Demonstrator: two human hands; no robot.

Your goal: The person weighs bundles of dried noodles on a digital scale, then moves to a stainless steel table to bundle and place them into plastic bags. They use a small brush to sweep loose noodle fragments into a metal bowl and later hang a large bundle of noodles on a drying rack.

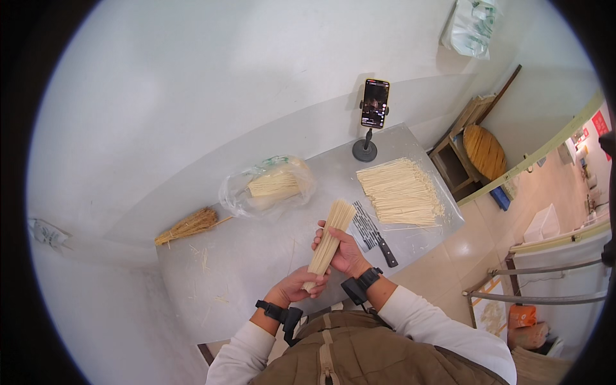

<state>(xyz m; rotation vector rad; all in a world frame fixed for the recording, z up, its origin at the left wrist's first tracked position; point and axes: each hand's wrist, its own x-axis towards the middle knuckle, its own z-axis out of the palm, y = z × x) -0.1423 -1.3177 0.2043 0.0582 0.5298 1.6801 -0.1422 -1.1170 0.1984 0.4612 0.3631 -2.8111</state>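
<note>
looking down from the head camera, a grey metal table (256, 256) runs from the person's waist out to a white wall, its far right corner ending just past a loose pile of dried noodles (399, 191). the right edge of the table drops off to a tiled floor, with open space beyond it. the near left part of the tabletop is mostly bare, strewn only with a few broken strands. along the wall edge lie a small straw hand broom (187, 226) and a clear plastic bag of noodles (269, 186), well apart from the hands. a phone on a small stand (374, 106) sits at the far edge, near the pile. a cleaver (373, 233) lies flat between the pile and the hands, just beside the right hand.

the bundle of dried noodles (328, 240) is held above the table in front of the chest, tilted so its upper end fans toward the far right. the left hand (296, 286) is wrapped around the lower end, fingers curled closed on it from below. the right hand (345, 251) clasps the middle of the bundle, thumb across the front and fingers behind, clamped on the strands. both wrists carry dark bands.
</note>
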